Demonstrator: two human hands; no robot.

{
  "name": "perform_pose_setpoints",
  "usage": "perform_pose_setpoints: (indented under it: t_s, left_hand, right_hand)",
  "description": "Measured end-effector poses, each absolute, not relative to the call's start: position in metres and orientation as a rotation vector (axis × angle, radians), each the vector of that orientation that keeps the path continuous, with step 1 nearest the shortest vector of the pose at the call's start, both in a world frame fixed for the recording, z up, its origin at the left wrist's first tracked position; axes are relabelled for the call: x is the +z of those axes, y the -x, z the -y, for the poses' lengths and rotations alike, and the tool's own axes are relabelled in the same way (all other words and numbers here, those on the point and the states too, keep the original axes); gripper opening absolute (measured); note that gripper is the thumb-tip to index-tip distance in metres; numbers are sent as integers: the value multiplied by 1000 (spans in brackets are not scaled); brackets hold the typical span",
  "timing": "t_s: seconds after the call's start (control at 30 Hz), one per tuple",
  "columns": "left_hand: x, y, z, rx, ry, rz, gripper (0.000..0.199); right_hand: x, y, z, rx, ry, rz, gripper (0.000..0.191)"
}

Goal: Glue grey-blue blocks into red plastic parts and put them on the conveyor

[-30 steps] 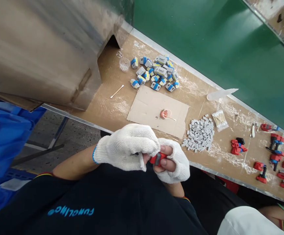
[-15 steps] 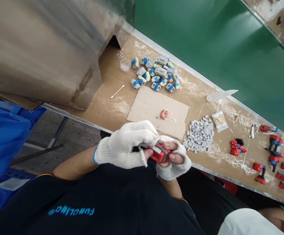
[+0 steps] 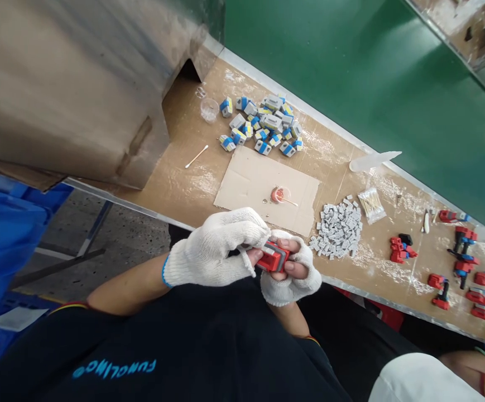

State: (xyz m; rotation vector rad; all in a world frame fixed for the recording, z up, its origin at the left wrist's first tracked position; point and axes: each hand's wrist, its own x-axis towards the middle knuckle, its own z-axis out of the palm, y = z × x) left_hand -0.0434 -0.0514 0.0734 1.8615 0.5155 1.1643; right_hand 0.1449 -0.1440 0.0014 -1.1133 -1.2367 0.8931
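A small red block with grey trim [image 3: 274, 257] is held in two white-gloved hands, in front of the wearer and just off the near edge of a cardboard sheet [image 3: 242, 178]. It looks light, stiff and hard-shelled, probably rather smooth, and unlikely to break in a firm pinch; its opposite long sides seem the best hold. The right hand [image 3: 292, 273] clamps it between bare fingertips. The left hand [image 3: 221, 245] has its thumb against the other end; I cannot tell what its curled, covered fingers close on.

On the cardboard sits a small tub [image 3: 288, 191] of something reddish. Right of the cardboard is a heap of grey pieces [image 3: 338, 230]; beyond its far edge, grey, blue and yellow blocks [image 3: 263, 125].

Nearer the wearer than the cardboard, bright blue lettering [image 3: 114, 367] crosses dark clothing [image 3: 209, 346], upside down: it seems to start "FUN", the rest uncertain.
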Motion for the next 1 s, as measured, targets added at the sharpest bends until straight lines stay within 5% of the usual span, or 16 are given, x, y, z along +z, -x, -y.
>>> perform_pose_setpoints:
  t_s: [0.1, 0.23, 0.37, 0.57, 0.77, 1.0]
  left_hand:
    - [61, 41, 52, 1161, -1758, -499, 16]
    - [39, 36, 48, 1247, -1627, -431, 49]
    - [26, 31, 36, 1175, -1398, -446, 32]
    - [21, 26, -18, 1275, -1218, -485, 33]
    - [3, 25, -76, 1337, -1613, -604, 30]
    - [-15, 35, -73, 1204, -1847, -765, 31]
  right_hand:
    - [10, -138, 130, 630, 958, 1194, 13]
    - [21, -134, 114, 513, 961, 1224, 15]
    - [31, -147, 96, 407, 1030, 1464, 14]
    - [58, -220, 58, 90, 1244, 1859, 26]
    - [60, -258, 46, 354, 1470, 2252, 8]
    - [54, -243, 38, 355, 1424, 2353, 24]
